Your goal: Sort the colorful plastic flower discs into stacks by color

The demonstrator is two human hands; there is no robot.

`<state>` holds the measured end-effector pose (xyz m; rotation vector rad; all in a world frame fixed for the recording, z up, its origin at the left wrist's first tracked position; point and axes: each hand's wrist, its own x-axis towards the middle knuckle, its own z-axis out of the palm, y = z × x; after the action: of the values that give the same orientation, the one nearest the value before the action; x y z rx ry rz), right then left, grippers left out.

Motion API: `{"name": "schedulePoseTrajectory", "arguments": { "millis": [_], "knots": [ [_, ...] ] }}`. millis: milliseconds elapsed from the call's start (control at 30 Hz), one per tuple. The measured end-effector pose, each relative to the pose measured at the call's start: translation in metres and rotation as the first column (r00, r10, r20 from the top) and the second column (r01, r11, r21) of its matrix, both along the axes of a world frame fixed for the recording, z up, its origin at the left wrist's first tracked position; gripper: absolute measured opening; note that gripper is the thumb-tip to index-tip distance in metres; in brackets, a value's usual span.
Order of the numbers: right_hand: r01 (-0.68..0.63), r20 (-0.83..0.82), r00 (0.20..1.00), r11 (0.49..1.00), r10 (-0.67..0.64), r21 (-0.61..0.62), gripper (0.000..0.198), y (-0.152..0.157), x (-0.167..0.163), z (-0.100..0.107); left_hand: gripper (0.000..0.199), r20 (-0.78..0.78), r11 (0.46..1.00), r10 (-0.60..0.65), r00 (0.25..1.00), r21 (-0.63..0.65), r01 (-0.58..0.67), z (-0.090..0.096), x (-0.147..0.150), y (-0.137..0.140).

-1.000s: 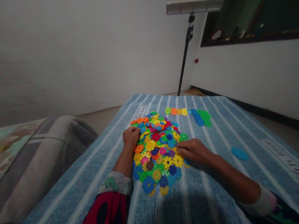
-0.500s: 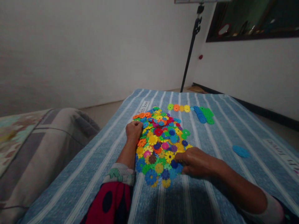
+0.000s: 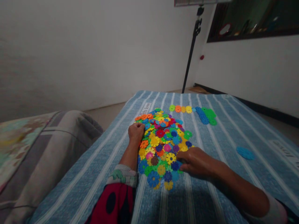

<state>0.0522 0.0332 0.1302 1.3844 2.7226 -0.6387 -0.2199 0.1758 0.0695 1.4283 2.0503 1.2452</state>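
Observation:
A heap of flower-shaped plastic discs (image 3: 161, 143) in many colours lies on the striped blue cloth. My left hand (image 3: 136, 133) rests against the heap's left edge with its fingers curled closed, and whatever is in them is hidden. At the right edge, my right hand (image 3: 193, 159) has its fingers drawn together beside a dark blue disc (image 3: 174, 165). I cannot make out what, if anything, those fingers hold.
Behind the heap runs a row of discs (image 3: 178, 109), ending in overlapping blue discs (image 3: 202, 115) and green discs (image 3: 210, 116). Light blue discs (image 3: 245, 153) lie at right. A black stand (image 3: 192, 53) rises beyond the cloth (image 3: 105, 174). A draped blanket (image 3: 67, 137) is at left.
The whole view has shifted slightly, so everything sits a little further right and lower. Both hands stay at the heap's edges, with the right fingers slightly changed in pose.

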Motion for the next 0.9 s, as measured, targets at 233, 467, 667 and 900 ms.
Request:
{"name": "schedulePoseTrajectory", "arguments": {
  "millis": [233,467,667,900],
  "knots": [
    [0.102,0.093,0.989,0.985,-0.116,0.141,0.023,0.001,-0.009,-0.015,0.025,-0.012,1.0,-0.016,1.0,0.0,0.016,-0.001,-0.002,-0.002],
    [0.031,0.081,0.996,0.999,-0.033,0.021,0.019,0.0,0.0,0.005,0.027,-0.03,1.0,-0.023,0.999,-0.004,0.023,0.003,-0.002,-0.003],
    [-0.024,0.121,0.993,0.999,0.02,0.031,0.03,-0.007,-0.004,0.002,0.028,-0.048,1.0,-0.026,0.999,-0.004,0.026,0.005,-0.001,-0.004],
    [-0.106,0.14,0.986,0.991,0.094,0.08,0.023,-0.007,-0.004,-0.001,0.028,-0.044,1.0,-0.014,0.999,-0.012,0.014,0.003,-0.002,-0.002]
  ]
}}
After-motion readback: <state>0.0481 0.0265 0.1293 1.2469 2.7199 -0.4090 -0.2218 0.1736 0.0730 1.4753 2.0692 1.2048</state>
